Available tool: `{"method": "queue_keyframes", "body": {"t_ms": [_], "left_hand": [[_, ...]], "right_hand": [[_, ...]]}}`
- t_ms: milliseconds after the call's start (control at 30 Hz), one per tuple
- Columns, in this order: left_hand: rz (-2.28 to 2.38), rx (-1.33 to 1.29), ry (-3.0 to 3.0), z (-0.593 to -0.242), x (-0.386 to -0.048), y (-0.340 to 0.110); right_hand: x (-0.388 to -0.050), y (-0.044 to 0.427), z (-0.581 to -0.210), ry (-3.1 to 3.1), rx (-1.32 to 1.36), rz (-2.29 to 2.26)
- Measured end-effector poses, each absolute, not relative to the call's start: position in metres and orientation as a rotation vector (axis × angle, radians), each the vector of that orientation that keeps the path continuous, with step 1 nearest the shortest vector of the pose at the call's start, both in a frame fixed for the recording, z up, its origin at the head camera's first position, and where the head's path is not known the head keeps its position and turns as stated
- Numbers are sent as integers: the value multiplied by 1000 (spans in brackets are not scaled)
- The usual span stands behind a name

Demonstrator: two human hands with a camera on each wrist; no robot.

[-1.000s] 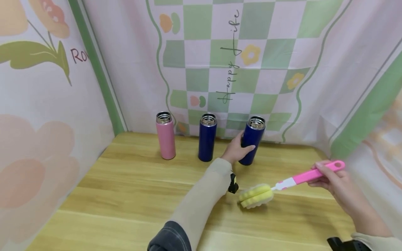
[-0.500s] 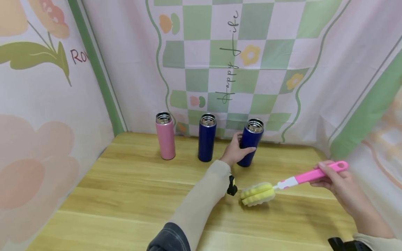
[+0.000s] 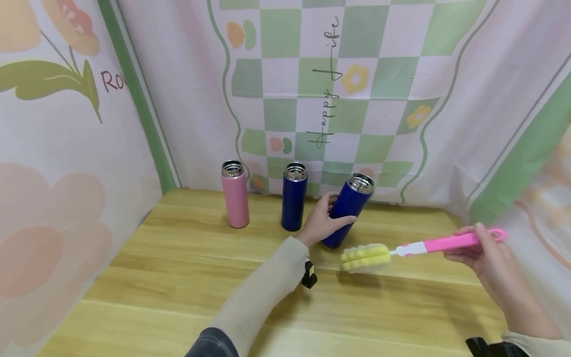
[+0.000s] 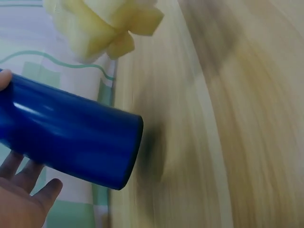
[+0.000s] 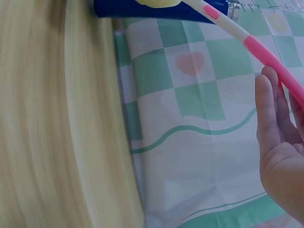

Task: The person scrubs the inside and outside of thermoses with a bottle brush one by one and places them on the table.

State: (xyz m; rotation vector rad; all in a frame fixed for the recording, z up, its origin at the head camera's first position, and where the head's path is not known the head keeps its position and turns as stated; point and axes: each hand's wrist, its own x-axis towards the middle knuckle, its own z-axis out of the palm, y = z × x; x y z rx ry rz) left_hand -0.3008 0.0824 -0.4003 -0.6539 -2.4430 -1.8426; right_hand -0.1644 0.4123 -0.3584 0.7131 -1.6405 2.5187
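My left hand (image 3: 322, 221) grips the right-hand blue bottle (image 3: 350, 206), which is lidless and leans with its mouth to the right. In the left wrist view the blue bottle's base (image 4: 114, 149) is off the table, and fingers lie along its side. My right hand (image 3: 497, 267) holds the pink handle (image 3: 450, 242) of a sponge brush, whose yellow head (image 3: 366, 258) hangs over the table just right of and in front of that bottle. In the right wrist view my right hand (image 5: 285, 152) has its fingers against the pink handle (image 5: 270, 57).
An upright, lidless blue bottle (image 3: 294, 198) stands left of my left hand, and a pink bottle (image 3: 235, 196) stands farther left. Behind the wooden table (image 3: 178, 277) hangs a checkered cloth (image 3: 321, 79); patterned cloth also hangs at both sides.
The held blue bottle has moved left and nearer, lifting and tilting more. The brush head has risen off the table, and its handle has swung closer to level.
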Motion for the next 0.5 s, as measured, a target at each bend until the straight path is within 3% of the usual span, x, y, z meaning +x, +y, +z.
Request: {"method": "queue_keyframes", "body": {"t_ms": [500], "left_hand": [[-1588,-807,-2537,-399,-273,26]], "right_hand": [[-164,408,-355,-1609,712,2528]]}}
